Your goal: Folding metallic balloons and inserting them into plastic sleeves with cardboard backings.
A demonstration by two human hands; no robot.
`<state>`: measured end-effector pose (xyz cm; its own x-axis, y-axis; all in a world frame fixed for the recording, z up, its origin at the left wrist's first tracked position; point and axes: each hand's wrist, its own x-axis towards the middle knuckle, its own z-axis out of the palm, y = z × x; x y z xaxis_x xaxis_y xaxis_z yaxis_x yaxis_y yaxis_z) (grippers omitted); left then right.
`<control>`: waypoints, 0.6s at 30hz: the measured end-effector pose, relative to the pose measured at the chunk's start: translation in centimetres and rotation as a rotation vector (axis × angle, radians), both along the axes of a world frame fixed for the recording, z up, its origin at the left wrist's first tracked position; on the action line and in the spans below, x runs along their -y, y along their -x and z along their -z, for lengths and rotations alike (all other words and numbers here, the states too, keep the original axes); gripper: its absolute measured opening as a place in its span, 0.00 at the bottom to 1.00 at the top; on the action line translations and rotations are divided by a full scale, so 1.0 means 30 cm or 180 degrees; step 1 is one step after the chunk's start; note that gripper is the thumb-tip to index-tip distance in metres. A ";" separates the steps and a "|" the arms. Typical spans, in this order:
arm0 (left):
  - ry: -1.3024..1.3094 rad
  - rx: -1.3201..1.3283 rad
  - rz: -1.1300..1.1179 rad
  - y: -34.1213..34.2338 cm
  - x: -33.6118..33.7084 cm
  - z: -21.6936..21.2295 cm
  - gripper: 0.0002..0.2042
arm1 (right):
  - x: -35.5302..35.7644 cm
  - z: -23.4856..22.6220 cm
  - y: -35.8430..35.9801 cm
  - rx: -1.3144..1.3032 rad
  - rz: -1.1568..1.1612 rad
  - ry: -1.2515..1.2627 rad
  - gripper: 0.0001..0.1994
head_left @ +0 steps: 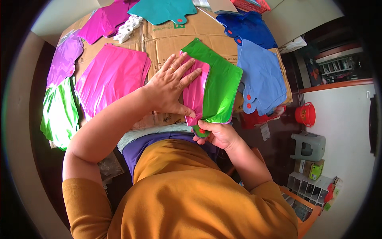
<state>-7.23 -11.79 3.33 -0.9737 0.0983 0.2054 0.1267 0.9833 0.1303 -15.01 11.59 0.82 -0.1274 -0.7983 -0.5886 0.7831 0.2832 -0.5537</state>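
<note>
A shiny green foil balloon (222,85), flat and without air, lies at the near edge of the cardboard in front of me. Along its left side runs a pink foil layer (195,91), folded over the green. My left hand (169,83) presses on this pink strip with fingers spread, its thumb near the bottom end. At the lower end, my right hand (218,134) pinches the green tab with the red dot between thumb and fingers. To the left lies a stack of flat pink foil balloons (113,77).
Flat foil pieces ring the cardboard (165,38): purple (63,59), green (59,113), magenta (105,22), teal (163,10), dark blue (250,30) and light blue (262,75). White string coils (129,28) lie at the back. A red bucket (305,114) and grey stool (308,146) stand right.
</note>
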 end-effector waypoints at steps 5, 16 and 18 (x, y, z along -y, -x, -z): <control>-0.0106 0.0051 -0.0016 0.014 0.008 -0.002 0.59 | -0.008 0.001 0.014 -0.0106 -0.0091 0.0097 0.13; 0.0056 0.0191 -0.0249 0.019 -0.008 -0.010 0.58 | 0.082 -0.190 0.321 -0.2625 0.0320 -0.0500 0.14; 0.0123 0.0255 -0.0389 0.028 0.002 -0.015 0.58 | 0.143 -0.146 0.407 -0.3606 -0.0106 -0.0700 0.14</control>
